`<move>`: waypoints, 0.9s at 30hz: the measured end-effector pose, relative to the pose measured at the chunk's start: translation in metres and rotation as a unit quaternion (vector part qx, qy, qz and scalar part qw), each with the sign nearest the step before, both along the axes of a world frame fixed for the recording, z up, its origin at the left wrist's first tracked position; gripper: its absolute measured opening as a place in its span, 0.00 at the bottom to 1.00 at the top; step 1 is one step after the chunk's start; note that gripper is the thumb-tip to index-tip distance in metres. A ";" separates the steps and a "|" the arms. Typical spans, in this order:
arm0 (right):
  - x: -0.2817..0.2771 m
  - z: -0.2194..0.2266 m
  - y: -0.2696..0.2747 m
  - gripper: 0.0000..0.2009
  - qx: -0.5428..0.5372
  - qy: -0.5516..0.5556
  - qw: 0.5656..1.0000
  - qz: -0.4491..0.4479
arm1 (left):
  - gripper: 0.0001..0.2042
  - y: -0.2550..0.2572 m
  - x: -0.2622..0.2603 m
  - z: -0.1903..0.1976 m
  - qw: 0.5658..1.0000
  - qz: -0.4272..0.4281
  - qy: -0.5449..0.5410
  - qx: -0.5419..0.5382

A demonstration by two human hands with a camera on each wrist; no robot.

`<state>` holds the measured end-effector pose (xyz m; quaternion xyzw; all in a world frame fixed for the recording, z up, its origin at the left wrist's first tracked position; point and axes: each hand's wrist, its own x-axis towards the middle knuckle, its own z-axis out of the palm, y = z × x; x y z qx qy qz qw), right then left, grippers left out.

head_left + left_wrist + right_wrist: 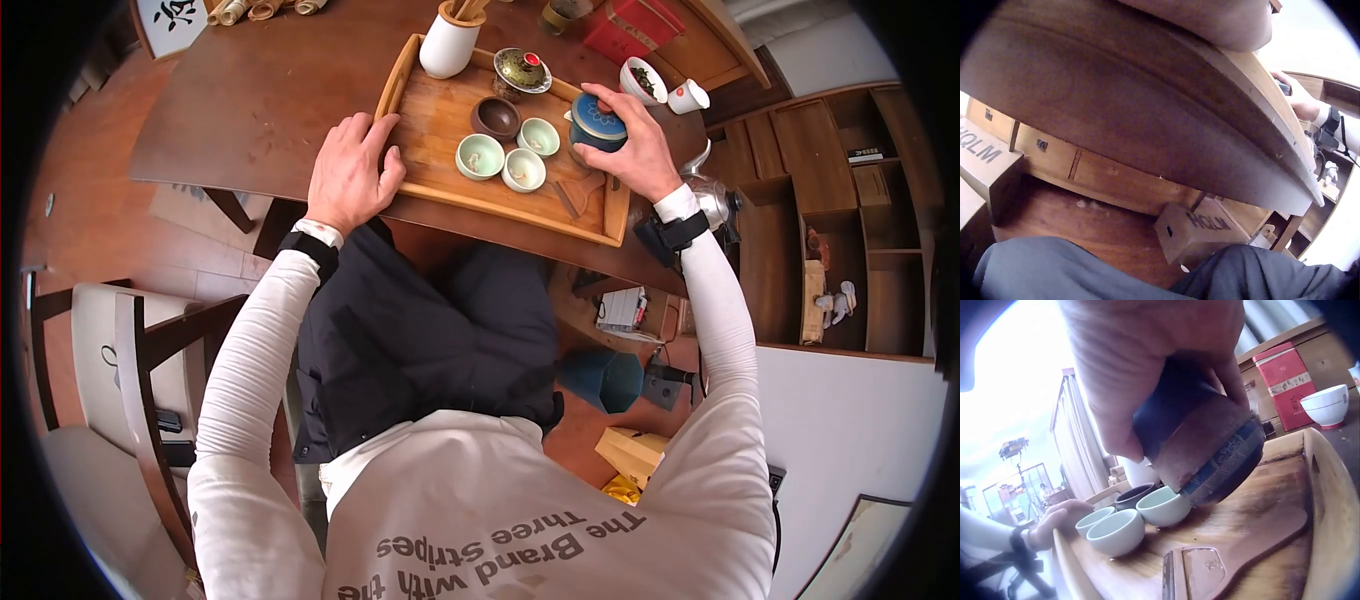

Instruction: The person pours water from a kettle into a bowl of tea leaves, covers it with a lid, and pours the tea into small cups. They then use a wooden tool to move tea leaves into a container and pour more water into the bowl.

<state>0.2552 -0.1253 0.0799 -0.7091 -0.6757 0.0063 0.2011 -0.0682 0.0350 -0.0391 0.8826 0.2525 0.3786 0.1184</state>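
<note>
My right hand (640, 140) grips a blue lidded teapot (598, 118) with a flower pattern on its lid. The right wrist view shows the teapot (1210, 447) tilted over the wooden tray (480, 195), beside the small cups. Three pale green cups (480, 157) and a dark brown cup (496, 118) stand close together on the tray. My left hand (350, 172) rests at the tray's left end, fingers relaxed and thumb apart. A flat brown tool with a handle (578, 192) lies at the tray's right front.
On the tray stand a white holder (447, 45) with wooden sticks and a patterned lidded bowl (522, 72). Beyond are a red box (632, 30), a white bowl of leaves (643, 80) and a white cup (688, 97). A metal kettle (710, 195) is beyond my right wrist.
</note>
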 end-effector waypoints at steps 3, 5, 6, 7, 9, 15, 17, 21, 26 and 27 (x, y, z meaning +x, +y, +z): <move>0.001 0.000 -0.001 0.35 -0.016 -0.021 1.000 0.010 | 0.18 -0.001 0.000 0.001 1.000 0.006 0.007 -0.001; 0.001 0.001 -0.002 0.35 -0.015 -0.052 0.999 0.007 | 0.18 0.000 0.000 0.000 1.000 0.006 0.009 -0.005; 0.001 0.003 -0.002 0.35 -0.016 -0.053 0.998 0.006 | 0.18 0.000 0.000 -0.001 1.000 0.006 0.008 -0.005; 0.001 0.005 -0.002 0.35 -0.012 -0.072 0.997 0.010 | 0.18 0.000 0.000 -0.001 1.000 0.008 0.006 -0.007; 0.001 0.011 -0.003 0.35 -0.009 -0.093 0.996 0.013 | 0.18 0.000 0.000 -0.002 1.000 0.008 0.003 -0.009; -0.002 0.026 0.000 0.35 -0.034 -0.143 0.989 0.019 | 0.17 0.000 0.000 -0.002 1.000 0.009 -0.001 -0.014; -0.004 0.026 0.002 0.35 -0.065 -0.160 0.985 0.015 | 0.17 -0.001 0.000 -0.002 1.000 0.011 -0.005 -0.014; -0.006 0.019 0.006 0.35 -0.053 -0.205 0.976 0.050 | 0.16 -0.001 0.000 -0.003 1.000 0.012 -0.010 -0.021; -0.009 0.023 0.009 0.36 -0.078 -0.229 0.968 0.062 | 0.16 -0.001 0.000 -0.003 1.000 0.011 -0.010 -0.019; -0.008 0.025 0.009 0.36 -0.078 -0.229 0.968 0.062 | 0.16 0.000 0.000 -0.003 1.000 0.011 -0.010 -0.019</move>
